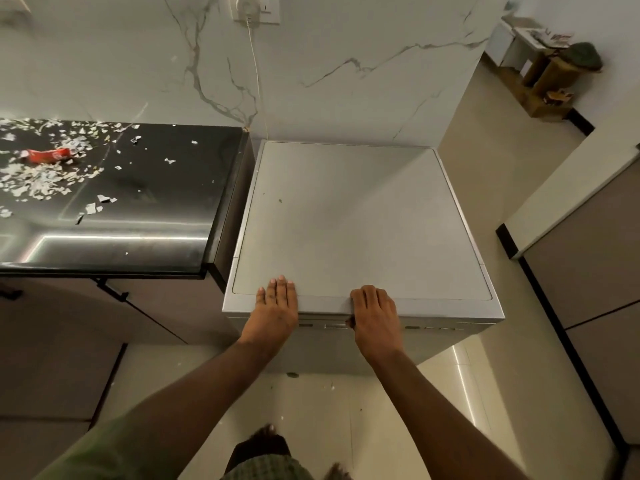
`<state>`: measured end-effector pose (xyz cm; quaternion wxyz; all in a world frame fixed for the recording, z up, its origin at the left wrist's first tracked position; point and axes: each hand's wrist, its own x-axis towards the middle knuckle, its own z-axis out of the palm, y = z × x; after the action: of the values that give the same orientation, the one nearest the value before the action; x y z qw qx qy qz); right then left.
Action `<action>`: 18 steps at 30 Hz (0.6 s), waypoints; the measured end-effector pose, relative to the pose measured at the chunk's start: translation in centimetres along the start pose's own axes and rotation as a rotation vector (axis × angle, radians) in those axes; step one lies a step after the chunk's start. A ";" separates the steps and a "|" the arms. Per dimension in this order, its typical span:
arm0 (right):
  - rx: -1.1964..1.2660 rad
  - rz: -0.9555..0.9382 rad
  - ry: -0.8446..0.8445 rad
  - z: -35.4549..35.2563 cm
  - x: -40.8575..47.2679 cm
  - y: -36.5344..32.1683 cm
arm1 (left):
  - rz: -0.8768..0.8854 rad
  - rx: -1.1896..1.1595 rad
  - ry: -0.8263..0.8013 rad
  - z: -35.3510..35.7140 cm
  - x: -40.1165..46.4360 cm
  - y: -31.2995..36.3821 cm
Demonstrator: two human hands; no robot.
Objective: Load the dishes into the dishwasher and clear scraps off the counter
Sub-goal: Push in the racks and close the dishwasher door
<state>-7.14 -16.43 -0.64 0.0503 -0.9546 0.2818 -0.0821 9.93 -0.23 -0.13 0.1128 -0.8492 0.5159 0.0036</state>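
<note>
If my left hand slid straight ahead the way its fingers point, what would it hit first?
Your left hand lies flat on the dishwasher top, fingers pointing toward the back. That top looks bare along its line, so it would probably meet the marble wall behind first, though depth there is hard to judge.

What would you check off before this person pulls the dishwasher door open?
1. Left hand flat on the dishwasher top: ok.
2. Right hand curled over the front edge: ok.
3. Grip on the door itself: cannot tell, fingertips hidden.
4. Floor before the door: not ok, the person's feet are close.
5. Dishes at hand: not ok, none visible.
6. Scraps and red wrapper off the counter: not ok.
</note>
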 end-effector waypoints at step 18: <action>-0.019 0.125 -0.170 -2.5 -0.7 4.9 | -0.071 -0.305 -0.221 -4.7 -1.3 -4.5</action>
<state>-10.71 -20.26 0.99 0.0699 -0.9391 0.3365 0.0051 12.75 1.96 5.47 0.0387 -0.8686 0.4635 0.1711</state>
